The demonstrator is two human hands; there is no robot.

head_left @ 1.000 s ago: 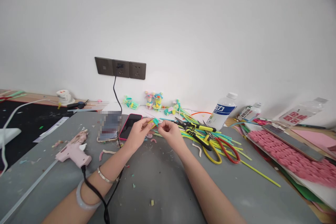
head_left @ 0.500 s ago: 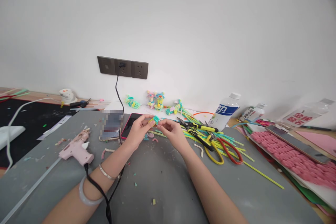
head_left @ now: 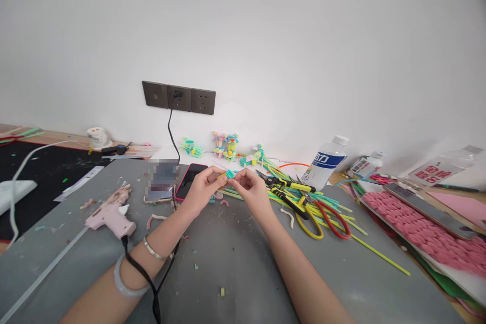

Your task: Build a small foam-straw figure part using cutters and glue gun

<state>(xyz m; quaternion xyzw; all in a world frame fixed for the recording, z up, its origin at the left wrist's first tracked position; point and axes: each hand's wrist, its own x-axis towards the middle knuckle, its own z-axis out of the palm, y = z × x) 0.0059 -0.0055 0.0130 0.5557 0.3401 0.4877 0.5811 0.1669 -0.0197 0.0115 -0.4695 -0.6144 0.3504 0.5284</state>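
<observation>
One white, cup-shaped container (head_left: pixel 97 137) stood far left of the small teal-and-yellow, soft-looking piece (head_left: pixel 230 174), its contents hidden. Your left hand (head_left: pixel 203 190) pinched that piece's yellow end. Beyond it, several pastel craft figures (head_left: pixel 231 147) seemed assembled; yours looked unfinished. Your right hand (head_left: pixel 250 190) gripped its teal side. Right of it stood a white-capped, blue-labelled plastic bottle (head_left: pixel 325 159), fill unclear.

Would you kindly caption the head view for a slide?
Left hand and right hand meet at a small teal-and-yellow piece, a pink glue gun lying to the left.
</observation>
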